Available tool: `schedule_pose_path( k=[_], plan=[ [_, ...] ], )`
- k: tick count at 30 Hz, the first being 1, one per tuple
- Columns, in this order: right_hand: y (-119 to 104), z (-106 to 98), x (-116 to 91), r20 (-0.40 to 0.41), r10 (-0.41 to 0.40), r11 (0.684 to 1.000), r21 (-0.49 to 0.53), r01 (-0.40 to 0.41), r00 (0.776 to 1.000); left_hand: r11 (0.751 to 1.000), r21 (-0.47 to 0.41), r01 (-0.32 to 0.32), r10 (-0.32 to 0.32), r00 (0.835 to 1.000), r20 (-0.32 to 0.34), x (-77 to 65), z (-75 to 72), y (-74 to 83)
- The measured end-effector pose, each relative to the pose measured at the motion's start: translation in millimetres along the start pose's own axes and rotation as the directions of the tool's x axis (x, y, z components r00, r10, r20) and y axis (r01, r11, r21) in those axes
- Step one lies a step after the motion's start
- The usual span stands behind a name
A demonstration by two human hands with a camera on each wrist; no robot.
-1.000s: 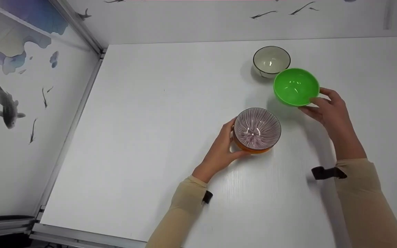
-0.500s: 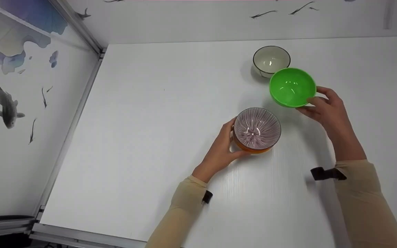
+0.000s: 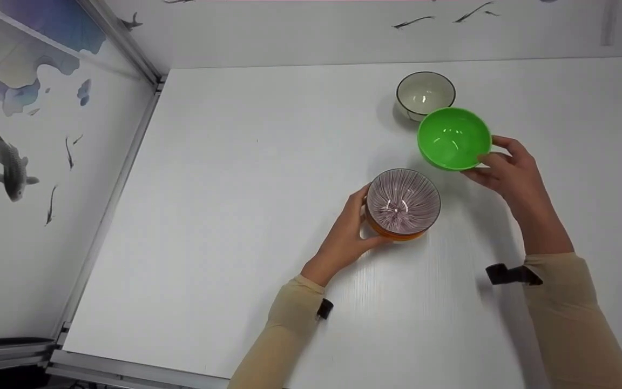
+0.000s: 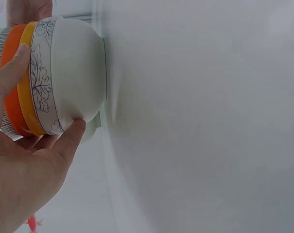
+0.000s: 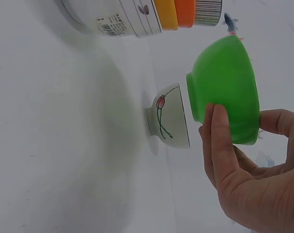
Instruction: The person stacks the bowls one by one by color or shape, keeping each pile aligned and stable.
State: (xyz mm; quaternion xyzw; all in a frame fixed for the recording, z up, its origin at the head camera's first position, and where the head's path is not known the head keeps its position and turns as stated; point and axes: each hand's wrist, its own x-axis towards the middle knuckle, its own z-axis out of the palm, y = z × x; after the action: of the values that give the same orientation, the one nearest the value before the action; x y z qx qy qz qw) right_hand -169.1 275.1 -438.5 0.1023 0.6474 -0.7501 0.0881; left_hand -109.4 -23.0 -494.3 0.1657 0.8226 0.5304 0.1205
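Observation:
My left hand (image 3: 346,237) grips the side of a stack of nested bowls, its thumb and fingers spread round the wall. A purple-striped bowl (image 3: 403,200) sits on top. In the left wrist view, an orange bowl (image 4: 13,92) and a yellow bowl (image 4: 27,90) show as bands below it, over a white bowl with a leaf-patterned band (image 4: 78,73) at the bottom. To the right, my right hand (image 3: 516,178) holds a green bowl (image 3: 454,138) by its side, thumb at the rim and fingers underneath. It is raised above the table, upright and slightly tilted.
Behind the green bowl, a cream bowl with a dark rim (image 3: 424,92) stands on the white table (image 3: 235,216); the right wrist view shows a red flower bud on this cream bowl (image 5: 173,119). Printed panels border the table at the back and left.
My right hand has carried the green bowl a little to the left and slightly nearer, toward the stack. The left hand and its stack have stayed in place.

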Motion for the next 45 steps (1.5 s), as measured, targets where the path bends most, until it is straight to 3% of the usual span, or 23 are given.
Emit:
schedule_pose_path(
  k=[5,12,45],
  plan=[
    [0,0,-2,0.011,-0.006,1.000,0.012,0.006,1.000,1.000,-0.001,-0.006,0.006,1.000,-0.001,-0.3,0.2,0.6],
    [0,6,-3,-0.006,-0.026,0.998,-0.055,0.026,1.000,1.000,-0.008,-0.004,0.004,1.000,0.002,-0.1,0.1,0.7],
    [-12,17,-14,0.086,-0.085,0.996,-0.012,0.086,0.993,1.000,-0.003,0.002,-0.002,1.000,0.001,0.4,0.0,0.7]
  ],
)
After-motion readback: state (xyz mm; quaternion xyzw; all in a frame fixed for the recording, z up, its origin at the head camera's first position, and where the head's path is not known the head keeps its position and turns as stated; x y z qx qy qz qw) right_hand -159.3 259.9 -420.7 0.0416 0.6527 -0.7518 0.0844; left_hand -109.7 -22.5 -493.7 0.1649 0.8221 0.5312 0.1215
